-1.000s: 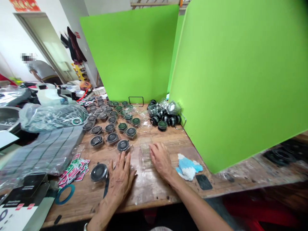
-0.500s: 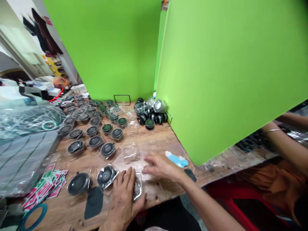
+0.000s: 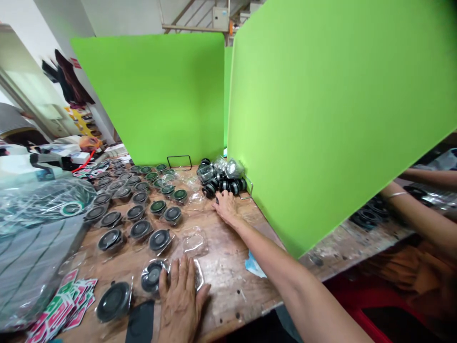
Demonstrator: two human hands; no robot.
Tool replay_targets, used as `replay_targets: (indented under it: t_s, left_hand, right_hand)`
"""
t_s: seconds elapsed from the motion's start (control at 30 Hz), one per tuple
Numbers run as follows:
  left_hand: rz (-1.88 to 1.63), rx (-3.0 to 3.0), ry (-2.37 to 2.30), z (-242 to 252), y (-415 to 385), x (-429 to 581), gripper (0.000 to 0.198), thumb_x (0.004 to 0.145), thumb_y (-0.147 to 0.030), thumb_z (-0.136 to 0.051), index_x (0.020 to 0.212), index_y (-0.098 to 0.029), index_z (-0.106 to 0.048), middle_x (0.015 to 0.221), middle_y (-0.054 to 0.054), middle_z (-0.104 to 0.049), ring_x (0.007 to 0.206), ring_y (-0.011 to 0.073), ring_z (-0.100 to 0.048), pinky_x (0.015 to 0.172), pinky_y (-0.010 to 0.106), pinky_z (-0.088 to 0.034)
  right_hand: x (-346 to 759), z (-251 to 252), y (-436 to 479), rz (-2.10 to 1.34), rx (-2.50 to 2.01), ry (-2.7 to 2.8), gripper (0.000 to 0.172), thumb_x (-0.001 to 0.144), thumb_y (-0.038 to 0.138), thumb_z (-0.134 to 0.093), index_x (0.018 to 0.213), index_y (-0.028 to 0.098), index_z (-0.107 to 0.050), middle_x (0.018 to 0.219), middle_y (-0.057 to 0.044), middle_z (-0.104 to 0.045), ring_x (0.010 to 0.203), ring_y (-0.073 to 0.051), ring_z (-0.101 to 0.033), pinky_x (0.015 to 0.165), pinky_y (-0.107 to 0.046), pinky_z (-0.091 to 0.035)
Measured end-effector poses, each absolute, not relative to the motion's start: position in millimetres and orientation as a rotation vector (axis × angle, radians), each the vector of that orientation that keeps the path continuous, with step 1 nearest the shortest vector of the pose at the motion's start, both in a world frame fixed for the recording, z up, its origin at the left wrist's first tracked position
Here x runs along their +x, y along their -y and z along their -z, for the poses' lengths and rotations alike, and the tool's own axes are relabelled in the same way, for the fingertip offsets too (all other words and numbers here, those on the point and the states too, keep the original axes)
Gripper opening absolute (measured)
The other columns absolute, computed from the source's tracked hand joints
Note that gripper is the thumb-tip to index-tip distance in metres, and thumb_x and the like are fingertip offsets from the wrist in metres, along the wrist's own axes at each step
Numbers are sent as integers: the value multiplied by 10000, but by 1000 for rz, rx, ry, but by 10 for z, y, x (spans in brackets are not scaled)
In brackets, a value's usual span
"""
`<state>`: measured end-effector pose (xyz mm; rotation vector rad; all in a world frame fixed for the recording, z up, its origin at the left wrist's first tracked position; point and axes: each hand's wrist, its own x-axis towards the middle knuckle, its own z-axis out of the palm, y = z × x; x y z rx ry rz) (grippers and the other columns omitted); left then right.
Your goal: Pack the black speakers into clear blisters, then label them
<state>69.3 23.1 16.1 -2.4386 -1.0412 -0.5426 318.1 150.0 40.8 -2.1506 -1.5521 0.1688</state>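
My left hand (image 3: 180,297) lies flat near the front edge, fingers stretched out. It covers part of a clear plastic shell (image 3: 198,275), and its fingertips come up to a black round piece in clear packaging (image 3: 152,276). My right hand (image 3: 226,207) is stretched forward to a heap of black round pieces (image 3: 233,186) at the foot of the green panels. Its fingers curl over one black round piece (image 3: 217,201), mostly hidden beneath them. Another clear plastic shell (image 3: 194,241) rests between my hands on the wooden table (image 3: 228,271).
Rows of packaged black discs (image 3: 141,229) cover the left of the table. Printed cards (image 3: 73,305) and a plastic-wrapped grey stack (image 3: 35,267) lie further left. Green panels (image 3: 160,95) stand behind and on the right. Another person's arm (image 3: 410,209) shows beyond the right panel.
My right hand has moved forward from beside the left hand to the black round piece before the heap. The left hand has flattened over the clear shell. The view has tilted up.
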Motion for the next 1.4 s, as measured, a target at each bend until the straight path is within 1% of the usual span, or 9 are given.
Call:
replay_targets:
  t_s: [0.23, 0.37, 0.5, 0.6, 0.73, 0.93, 1.07, 1.23, 1.4]
  left_hand:
    - [705, -2507, 962, -361, -128, 798, 452, 822, -367, -547, 1199, -118, -544, 1261, 193, -555, 1176, 354, -478, 980, 542, -299]
    - [950, -2694, 996, -507, -41, 775, 480, 840, -272, -543, 1291, -160, -427, 1295, 163, -516, 1217, 295, -454, 985, 465, -387]
    - [1289, -2844, 1300, -574, -39, 868, 628, 828, -294, -568, 1371, -177, -274, 1303, 177, -475, 1191, 272, -490, 918, 419, -483]
    - [1491, -2952, 1386, -552, -34, 1028, 700, 737, -336, -657, 1323, -141, -329, 1249, 178, -515, 1143, 285, -526, 905, 432, -492]
    - [1631, -3174, 1595, -569, 95, 1154, 498, 676, -285, -648, 1128, -163, -479, 1040, 83, -626, 954, 225, -618, 846, 370, -506]
    - [1649, -3270, 2154, -688, 194, 1090, 448, 604, -252, -675, 1016, -178, -517, 848, -11, -616, 759, 162, -588, 711, 290, -489]
    - [1618, -3331, 1984, -624, 199, 1124, 408, 592, -207, -679, 965, -180, -516, 842, -6, -573, 760, 159, -550, 699, 289, -462]
    - [1790, -3304, 1429, -482, 327, 1239, 409, 689, -174, -564, 1082, -177, -448, 991, 69, -548, 907, 207, -550, 772, 347, -468]
    - [1449, -3377, 1460, -712, 432, 1133, 380, 584, -72, -558, 934, -186, -460, 869, 23, -483, 801, 175, -504, 692, 299, -444]
  right_hand:
    - [3301, -497, -1481, -393, -2004, 1283, 259, 803, 234, -570, 1045, 144, -546, 1198, -86, -477, 1076, -218, -459, 924, -422, -375]
    - [3204, -569, -1228, -696, -1807, 1182, 247, 846, 301, -477, 1009, 129, -546, 1041, -89, -581, 928, -185, -562, 773, -359, -484]
    - [2836, -556, -540, -1080, -1551, 1174, 465, 927, 396, -174, 1009, 134, -549, 835, -77, -645, 674, -150, -619, 561, -289, -514]
    - [2519, -561, 42, -1204, -1382, 1108, 561, 923, 510, -158, 890, 150, -587, 712, -56, -635, 626, -160, -604, 570, -304, -514]
    - [2499, -591, 474, -991, -1486, 1235, 481, 910, 522, -296, 722, 184, -583, 688, -20, -607, 680, -151, -560, 659, -282, -477]
    - [3197, -360, 530, -20, -2076, 1697, 260, 856, 368, -510, 1014, 196, -623, 1109, -114, -596, 977, -236, -528, 857, -399, -413]
    - [3078, -475, 626, -197, -1776, 1616, 217, 906, 302, -430, 888, 195, -619, 836, -53, -610, 796, -164, -558, 733, -295, -454]
    - [2461, -844, 722, -303, -1473, 1815, 281, 907, 299, -435, 1160, 260, -551, 1171, -46, -569, 1063, -190, -510, 903, -343, -420]
    - [2627, -605, 470, -64, -1774, 1738, 295, 936, 230, -338, 1126, 169, -555, 1021, -83, -616, 924, -178, -558, 802, -312, -439]
